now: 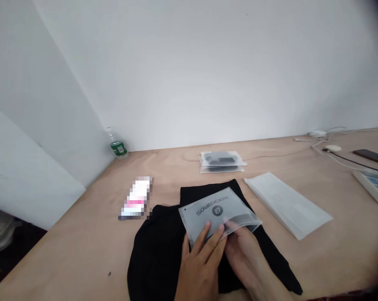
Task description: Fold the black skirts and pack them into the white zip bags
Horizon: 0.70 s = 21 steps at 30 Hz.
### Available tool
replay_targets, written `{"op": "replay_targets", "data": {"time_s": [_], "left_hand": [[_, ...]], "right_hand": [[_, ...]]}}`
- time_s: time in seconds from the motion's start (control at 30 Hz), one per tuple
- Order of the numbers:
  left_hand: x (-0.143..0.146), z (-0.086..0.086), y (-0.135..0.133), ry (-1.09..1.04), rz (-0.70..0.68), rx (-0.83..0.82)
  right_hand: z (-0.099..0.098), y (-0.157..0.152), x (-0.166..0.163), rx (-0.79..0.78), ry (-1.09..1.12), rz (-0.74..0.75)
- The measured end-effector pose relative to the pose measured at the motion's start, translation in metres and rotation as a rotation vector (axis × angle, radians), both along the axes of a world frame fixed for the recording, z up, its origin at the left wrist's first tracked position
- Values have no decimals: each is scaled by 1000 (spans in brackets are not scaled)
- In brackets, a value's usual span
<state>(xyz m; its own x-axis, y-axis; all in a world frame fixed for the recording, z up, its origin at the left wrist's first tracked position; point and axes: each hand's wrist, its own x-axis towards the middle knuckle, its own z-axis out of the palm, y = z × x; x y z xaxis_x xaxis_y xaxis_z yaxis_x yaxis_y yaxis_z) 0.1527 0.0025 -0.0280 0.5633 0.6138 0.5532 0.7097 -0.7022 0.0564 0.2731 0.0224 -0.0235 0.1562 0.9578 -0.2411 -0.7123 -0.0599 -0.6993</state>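
A translucent ROCKBROS plastic bag (203,213), printed with a round logo, lies tilted over black fabric (157,255). My left hand (203,259) rests on the bag's near part, its fingers spread and stretched flat over the film. Close beside it, my right hand (242,246) reaches into the near opening, palm turned partly up. One of its digits shows faintly through the film; the other fingertips are hidden, and I cannot see if they hold anything. A dark curved shape shows inside or beneath the bag's right side.
Right of the fabric lies a white flat pouch (286,202). Small clear packets with dark contents (222,162) are stacked behind. A blurred-out phone-like object (136,198) and a plastic bottle (119,149) are left. Cables (348,161), a dark phone (372,156) and a white device (374,184) sit right.
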Motion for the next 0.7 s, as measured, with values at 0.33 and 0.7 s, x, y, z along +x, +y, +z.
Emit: {"op": "replay_targets", "data": {"time_s": [0.33, 0.7], "left_hand": [[7, -5, 5, -336, 147, -1], [-3, -14, 7, -165, 109, -97]], "right_hand": [[17, -49, 57, -64, -704, 414], [-3, 14, 18, 353, -1956, 319]]}}
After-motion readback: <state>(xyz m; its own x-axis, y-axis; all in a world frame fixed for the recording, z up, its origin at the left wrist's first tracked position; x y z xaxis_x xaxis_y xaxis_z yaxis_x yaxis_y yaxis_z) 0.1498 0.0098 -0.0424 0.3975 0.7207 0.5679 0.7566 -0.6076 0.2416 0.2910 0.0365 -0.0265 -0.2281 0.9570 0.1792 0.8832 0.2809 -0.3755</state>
